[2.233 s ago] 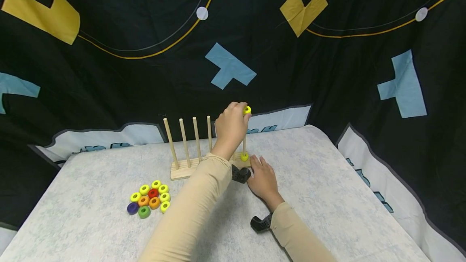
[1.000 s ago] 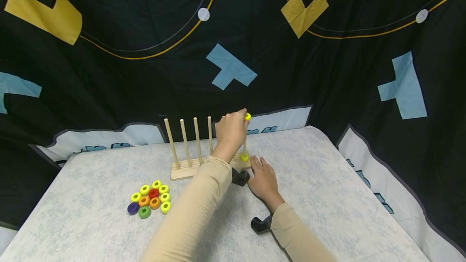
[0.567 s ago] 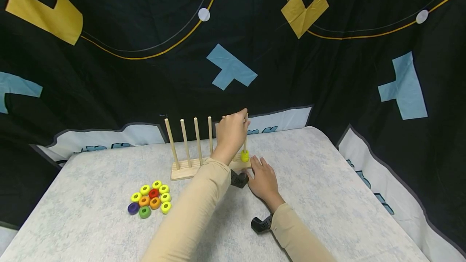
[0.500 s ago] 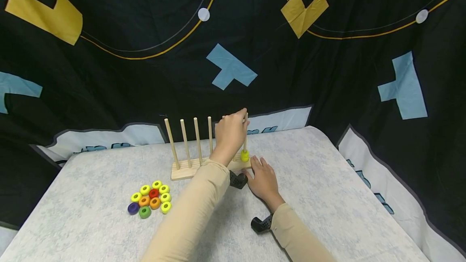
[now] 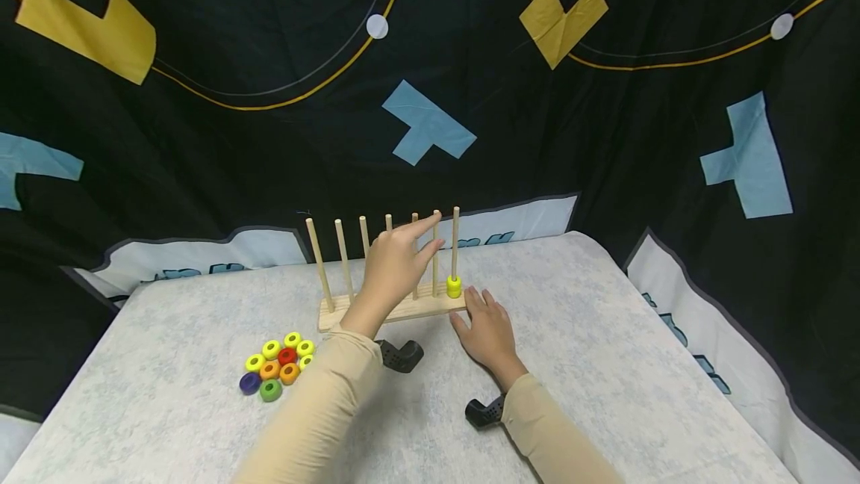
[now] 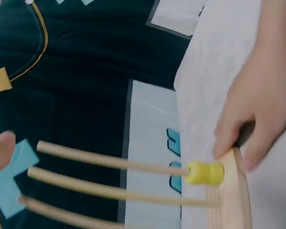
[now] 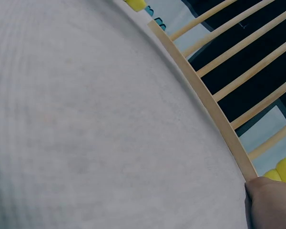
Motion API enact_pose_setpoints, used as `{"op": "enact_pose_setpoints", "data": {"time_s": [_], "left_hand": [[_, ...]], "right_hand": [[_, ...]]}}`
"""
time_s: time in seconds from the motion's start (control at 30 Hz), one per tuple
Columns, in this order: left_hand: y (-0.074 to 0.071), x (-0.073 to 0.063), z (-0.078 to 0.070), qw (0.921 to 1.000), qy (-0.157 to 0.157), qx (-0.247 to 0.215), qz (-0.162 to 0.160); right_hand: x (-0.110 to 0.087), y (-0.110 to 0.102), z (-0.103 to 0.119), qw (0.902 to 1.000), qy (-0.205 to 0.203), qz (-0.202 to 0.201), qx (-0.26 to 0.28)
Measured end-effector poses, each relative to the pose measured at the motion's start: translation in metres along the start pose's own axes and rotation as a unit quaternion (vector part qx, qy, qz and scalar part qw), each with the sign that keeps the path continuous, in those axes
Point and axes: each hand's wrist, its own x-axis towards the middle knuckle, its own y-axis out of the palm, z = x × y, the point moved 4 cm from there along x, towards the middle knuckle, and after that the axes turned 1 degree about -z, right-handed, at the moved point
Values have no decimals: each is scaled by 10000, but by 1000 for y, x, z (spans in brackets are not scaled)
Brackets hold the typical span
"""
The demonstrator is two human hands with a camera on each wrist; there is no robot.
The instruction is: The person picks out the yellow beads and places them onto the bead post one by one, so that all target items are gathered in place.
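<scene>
Two yellow rings point(image 5: 454, 287) sit stacked at the foot of the rightmost peg point(image 5: 455, 241) of a wooden peg stand point(image 5: 423, 306). My left hand point(image 5: 395, 260) is in the air in front of the stand's middle pegs, thumb and fingers apart, holding nothing. At the stand's right end, my right hand point(image 5: 489, 331) holds the base's corner point(image 6: 236, 160) between thumb and fingers. In the left wrist view, the ring stack point(image 6: 205, 173) lies close to those fingertips. Only part of the right hand point(image 7: 274, 202) shows in the right wrist view.
Left of the stand lies a cluster of loose rings on the table: several yellow, a red ring point(image 5: 287, 355), two orange, a purple ring point(image 5: 250, 383) and a green ring point(image 5: 271, 390). My left sleeve point(image 5: 322, 394) covers part of it. A black curtain point(image 5: 269, 163) hangs behind.
The yellow ring my left hand held at the peg's top has dropped onto the lower ring. My left hand has since moved left and nearer, fingers spread. The right hand stays put.
</scene>
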Motion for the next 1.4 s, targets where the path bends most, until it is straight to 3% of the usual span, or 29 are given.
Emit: {"op": "enact_pose_setpoints", "data": {"time_s": [0.13,0.3,0.43,0.57,0.7,0.83,1.0,1.13,1.4], "left_hand": [[-14,-19,16,9993,63,-350,142],[-35,-49,42,9986,-198,-371,308],[-51,-77,67,9969,-530,-203,549],[-67,-104,102,9908,-1065,37,835],[-85,-128,138,9761,-1757,285,1244],[-101,-147,172,9547,-2426,418,1675],[-111,-167,206,9307,-2952,408,2123],[-112,-177,223,9240,-3008,316,2340],[-106,-185,229,9257,-2804,64,2536]], "right_hand": [[0,1,-1,9999,71,75,-6],[-1,4,-2,9999,88,135,31],[0,5,-2,9998,99,171,53],[0,4,-1,9998,90,155,70],[0,3,-1,9998,87,163,78],[-1,2,-1,9998,107,150,94],[-1,2,-1,9997,137,147,106],[0,2,0,9997,145,187,114],[0,3,0,9997,131,145,153]]}}
